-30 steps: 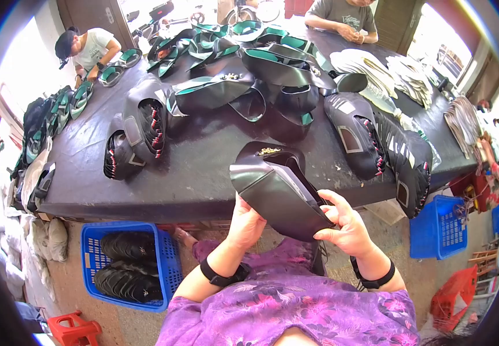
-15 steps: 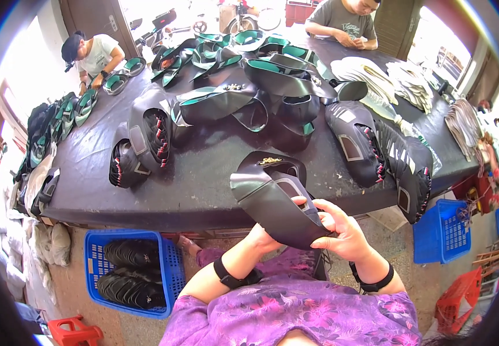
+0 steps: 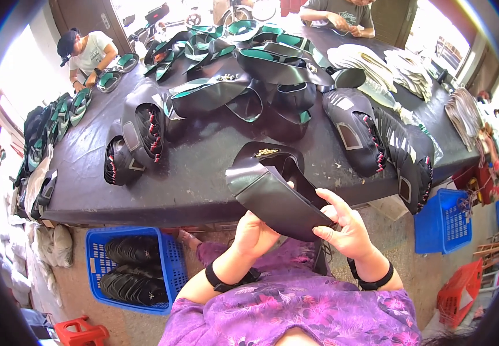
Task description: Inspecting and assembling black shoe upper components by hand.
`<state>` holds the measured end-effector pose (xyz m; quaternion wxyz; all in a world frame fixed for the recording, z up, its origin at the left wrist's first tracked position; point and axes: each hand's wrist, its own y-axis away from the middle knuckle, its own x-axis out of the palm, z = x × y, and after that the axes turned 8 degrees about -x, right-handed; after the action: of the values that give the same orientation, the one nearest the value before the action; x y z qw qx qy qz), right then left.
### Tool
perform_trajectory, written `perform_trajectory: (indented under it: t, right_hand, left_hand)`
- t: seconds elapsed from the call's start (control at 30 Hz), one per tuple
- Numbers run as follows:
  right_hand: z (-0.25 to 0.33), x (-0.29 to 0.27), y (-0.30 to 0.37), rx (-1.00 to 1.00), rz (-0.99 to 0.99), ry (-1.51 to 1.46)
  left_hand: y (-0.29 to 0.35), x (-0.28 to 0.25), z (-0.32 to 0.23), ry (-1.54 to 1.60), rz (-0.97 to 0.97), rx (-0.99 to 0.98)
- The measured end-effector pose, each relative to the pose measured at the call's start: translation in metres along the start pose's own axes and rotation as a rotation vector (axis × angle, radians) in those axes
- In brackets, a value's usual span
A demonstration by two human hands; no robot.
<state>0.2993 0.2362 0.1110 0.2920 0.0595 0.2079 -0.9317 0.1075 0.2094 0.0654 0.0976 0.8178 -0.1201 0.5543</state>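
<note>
A black shoe upper [image 3: 275, 199] with a gold ornament is held in front of me, its far end over the table's front edge. My left hand [image 3: 255, 235] grips it from the left and below; its thumb lies at the lower edge and a fingertip shows in the opening, the other fingers hidden behind the piece. My right hand [image 3: 347, 228] pinches the near right end between thumb and fingers. Beyond it on the dark table [image 3: 203, 179] lies a heap of black uppers [image 3: 215, 95] with green linings.
Nested bundles of black uppers stand at left [image 3: 143, 130] and right [image 3: 353, 132]. Pale stacked pieces [image 3: 362, 66] lie far right. A blue basket [image 3: 171, 265] holding black bundles is on the floor at left; another blue basket [image 3: 443, 225] stands right. Two people work across the table.
The shoe upper has turned slightly, so the light-edged patch inside its opening no longer shows. My left hand has shifted left along its lower edge; my right fingers have spread a little more.
</note>
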Motion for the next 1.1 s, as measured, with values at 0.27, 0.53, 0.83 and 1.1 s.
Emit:
perform_trajectory:
  t: [0.27,0.53,0.83,1.1]
  right_hand:
    - [0.005,0.005,0.001,0.114,0.012,-0.017]
    - [0.010,-0.005,-0.004,0.274,0.343,0.367]
    - [-0.016,0.022,0.001,0.100,0.364,0.297]
    - [-0.023,0.029,0.005,0.075,0.365,0.335]
  left_hand:
    - [0.008,0.012,-0.007,0.181,0.168,0.009]
    - [0.011,0.005,0.020,-0.143,-0.138,0.149]
    - [0.009,-0.019,-0.001,-0.252,-0.314,0.182]
    - [0.009,-0.022,0.004,-0.285,-0.402,0.331]
